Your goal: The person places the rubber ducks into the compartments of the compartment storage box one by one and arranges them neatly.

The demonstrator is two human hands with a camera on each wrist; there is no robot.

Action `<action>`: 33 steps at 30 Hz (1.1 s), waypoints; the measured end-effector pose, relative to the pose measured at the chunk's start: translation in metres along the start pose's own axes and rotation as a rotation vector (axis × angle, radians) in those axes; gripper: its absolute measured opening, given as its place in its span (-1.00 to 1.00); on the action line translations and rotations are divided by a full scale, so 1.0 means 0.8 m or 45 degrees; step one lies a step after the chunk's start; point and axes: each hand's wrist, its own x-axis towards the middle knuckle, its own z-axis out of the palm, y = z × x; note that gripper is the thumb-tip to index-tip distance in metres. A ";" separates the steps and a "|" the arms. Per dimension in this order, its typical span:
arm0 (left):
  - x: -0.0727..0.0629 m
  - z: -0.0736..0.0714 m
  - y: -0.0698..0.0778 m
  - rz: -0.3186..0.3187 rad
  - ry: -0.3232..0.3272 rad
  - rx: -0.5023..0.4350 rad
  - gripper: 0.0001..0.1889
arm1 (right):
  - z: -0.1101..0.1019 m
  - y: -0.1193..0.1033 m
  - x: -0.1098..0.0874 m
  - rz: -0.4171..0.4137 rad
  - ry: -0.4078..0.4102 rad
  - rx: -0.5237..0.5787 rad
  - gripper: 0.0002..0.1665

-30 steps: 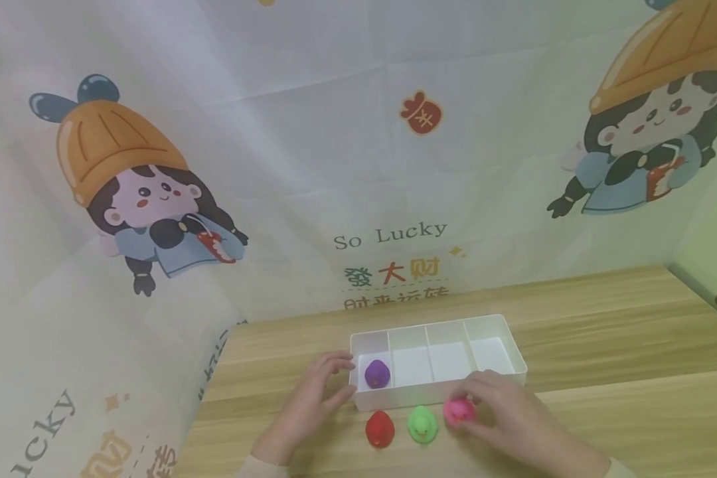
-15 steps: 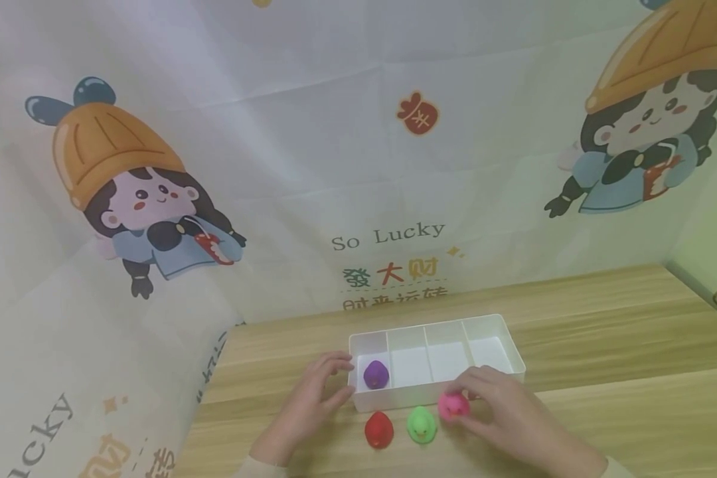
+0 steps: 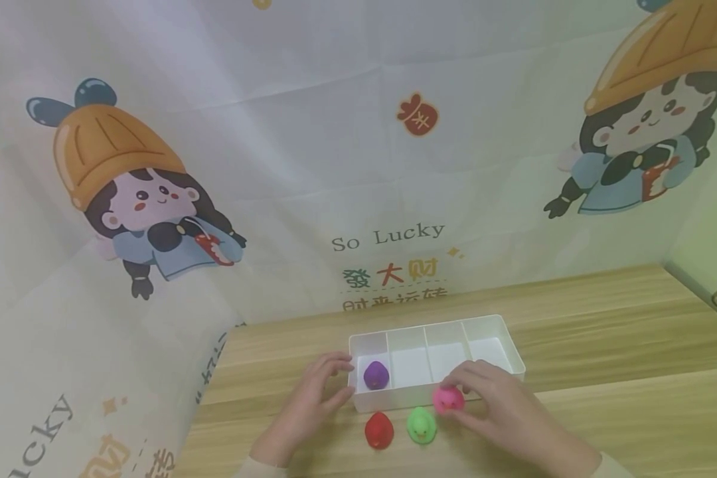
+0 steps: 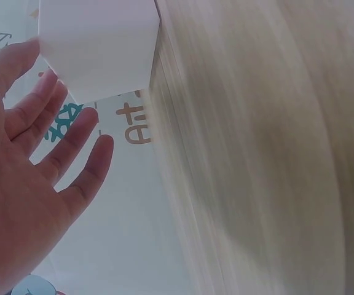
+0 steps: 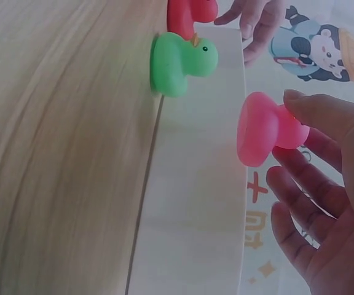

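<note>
My right hand [image 3: 496, 401] pinches a pink rubber duck [image 5: 263, 130] by its head, between thumb and fingers. In the right wrist view the duck is lifted off the table, close to the box's top edge. A white box [image 3: 388, 399] with several compartments in a row stands on the table; a purple rubber duck [image 3: 376, 376] sits in its leftmost compartment. My left hand [image 3: 319, 390] is at the box's left end, its fingers loosely spread and fingertips at the wall [image 4: 100, 49]. In front of the box are a green duck [image 3: 421, 425] and a red duck [image 3: 379, 431].
The wooden table [image 3: 603, 352] runs back to a printed cloth backdrop [image 3: 299, 166] with cartoon figures and lettering. Cloth also hangs along the left and right sides. The green duck stands close by the box's front wall, just left of the right hand.
The right hand has raised the pink duck from the table beside the green one and moved it slightly left toward the box. The left hand has stayed at the box's end.
</note>
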 end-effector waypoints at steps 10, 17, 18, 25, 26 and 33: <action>0.000 0.000 0.001 -0.005 0.001 0.014 -0.66 | 0.003 -0.003 0.009 0.013 0.006 0.005 -0.58; 0.000 0.001 0.000 0.003 0.005 0.028 -0.67 | 0.002 -0.006 0.016 0.005 0.015 -0.001 -0.58; 0.000 0.001 0.000 0.003 0.005 0.029 -0.68 | 0.003 -0.006 0.017 0.002 0.016 -0.003 -0.58; -0.001 0.001 0.000 0.005 0.007 0.024 -0.68 | 0.006 -0.004 0.022 -0.031 0.029 0.008 -0.57; -0.001 0.001 0.000 0.006 0.006 0.022 -0.68 | 0.007 -0.004 0.022 -0.033 0.033 0.011 -0.57; -0.001 0.000 0.002 0.016 0.006 0.003 -0.68 | 0.011 -0.004 0.028 -0.021 0.040 0.015 -0.59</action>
